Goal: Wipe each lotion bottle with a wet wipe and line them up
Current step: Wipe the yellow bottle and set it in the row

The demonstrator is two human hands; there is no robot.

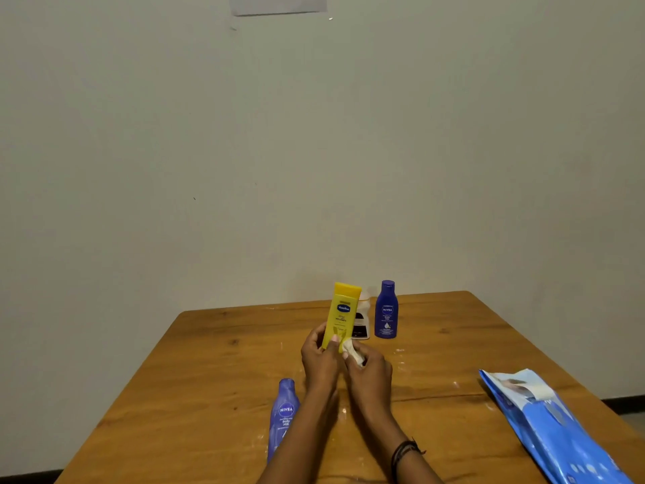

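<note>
The yellow bottle [342,314] was held near-upright above the table [209,361], its lower end clasped by the curled fingers of the left hand [319,361], the wet wipe [351,351] pinched in the right hand [370,375] and pressed at its lower right edge.

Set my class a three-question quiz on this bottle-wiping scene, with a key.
1. True or false: the blue wet-wipe pack lies on the person's left side of the wooden table.
2. The left hand grips the yellow Vaseline bottle. What does the right hand hold against it? A) white wet wipe B) sponge C) brush
3. How many Nivea bottles are in view?

Key:
1. False, it lies on the right.
2. A.
3. Two: the dark blue Nivea bottle at the back and the lighter Nivea Body Milk bottle beside the left forearm.
</note>
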